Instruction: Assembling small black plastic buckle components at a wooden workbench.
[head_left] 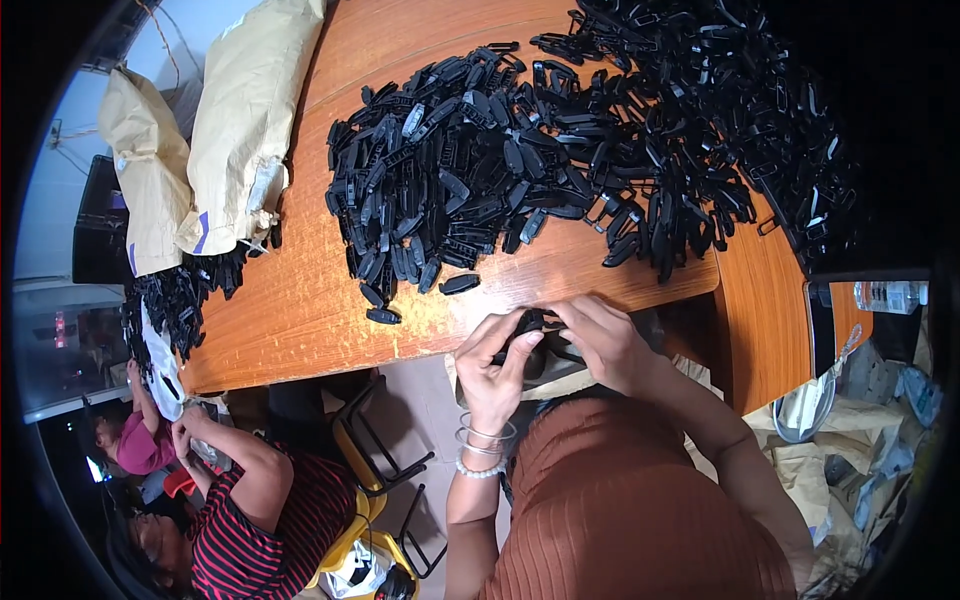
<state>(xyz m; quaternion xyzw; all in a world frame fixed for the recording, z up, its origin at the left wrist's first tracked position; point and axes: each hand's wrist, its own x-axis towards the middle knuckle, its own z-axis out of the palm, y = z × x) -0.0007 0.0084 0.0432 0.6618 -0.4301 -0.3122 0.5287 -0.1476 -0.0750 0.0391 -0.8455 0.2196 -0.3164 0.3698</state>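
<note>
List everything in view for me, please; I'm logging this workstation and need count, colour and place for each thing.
Plastic clips: too many to count, black, heaped across the table's middle and far right.
Table: one, orange-brown wood, centre.
Sacks: two, tan, far left of table.
Bottle: one, clear plastic, right edge.
Co-worker: one, striped red-black top, lower left, handling a white bag of clips.
Chair: one, yellow with black frame, lower centre-left.
Held clip: one, black, between both hands at the table's near edge.
Left hand: bangles on wrist, gripping the clip.
Right hand: fingers on the same clip.
</note>
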